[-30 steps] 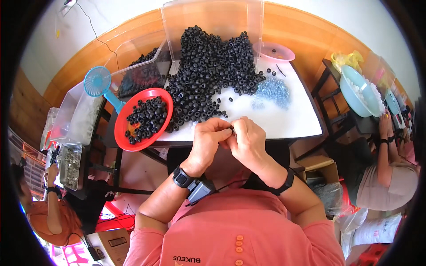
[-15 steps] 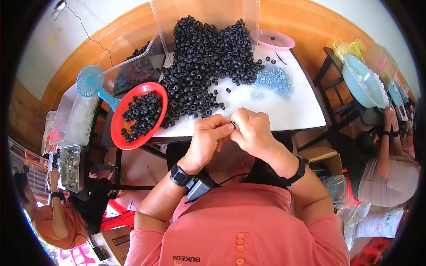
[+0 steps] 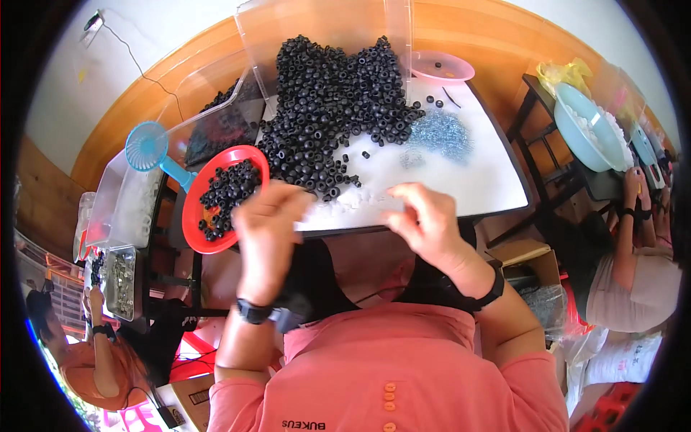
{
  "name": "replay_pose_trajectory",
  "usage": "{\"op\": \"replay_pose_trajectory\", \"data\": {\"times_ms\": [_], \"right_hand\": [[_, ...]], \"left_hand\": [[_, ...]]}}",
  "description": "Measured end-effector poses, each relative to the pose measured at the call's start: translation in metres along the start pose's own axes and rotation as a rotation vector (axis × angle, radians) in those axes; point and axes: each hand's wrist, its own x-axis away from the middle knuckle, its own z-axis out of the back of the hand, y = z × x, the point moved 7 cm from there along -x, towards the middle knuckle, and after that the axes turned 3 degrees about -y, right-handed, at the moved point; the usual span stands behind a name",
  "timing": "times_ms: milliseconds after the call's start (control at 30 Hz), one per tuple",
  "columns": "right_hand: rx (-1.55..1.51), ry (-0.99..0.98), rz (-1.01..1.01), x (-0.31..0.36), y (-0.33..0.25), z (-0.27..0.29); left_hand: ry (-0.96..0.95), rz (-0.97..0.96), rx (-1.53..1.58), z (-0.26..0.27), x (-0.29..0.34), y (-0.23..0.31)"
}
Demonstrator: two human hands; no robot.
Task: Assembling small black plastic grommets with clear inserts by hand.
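Note:
My left hand (image 3: 269, 229) is smeared by motion beside the right rim of a red plate (image 3: 192, 225); its fingers do not show clearly enough to tell what they hold. Over the table's front edge, my right hand (image 3: 430, 225) has thumb and index finger apart, with nothing seen between them. Small black hollow parts (image 3: 232, 181) lie in the plate. A large heap of the same black parts (image 3: 324, 101) spreads over the white tabletop (image 3: 489, 173). Small clear-blue pieces (image 3: 440, 135) form a loose pile at right, and tiny white pieces (image 3: 353, 200) lie near the front edge.
A pink plate (image 3: 445, 68) sits at the back right. Beyond the red plate are a blue handheld fan (image 3: 147, 147) and clear plastic bins (image 3: 137, 189). Another person (image 3: 97, 367) works at left, and one more (image 3: 633, 284) at right by a light-blue basin (image 3: 586, 137).
My hands were together at the table edge around a small dark part. Now they are apart: the left has swung left toward the red plate, the right has moved slightly right and opened.

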Motion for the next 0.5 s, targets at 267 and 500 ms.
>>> {"op": "replay_pose_trajectory", "data": {"times_ms": [267, 500], "right_hand": [[-0.165, 0.314, -0.16, -0.001, 0.065, 0.043], [0.521, 0.085, -0.041, 0.0, 0.046, 0.021]], "left_hand": [[0.143, -0.524, -0.773, 0.046, -0.031, 0.005], [-0.328, -0.722, -0.726, -0.142, -0.015, 0.0]]}}
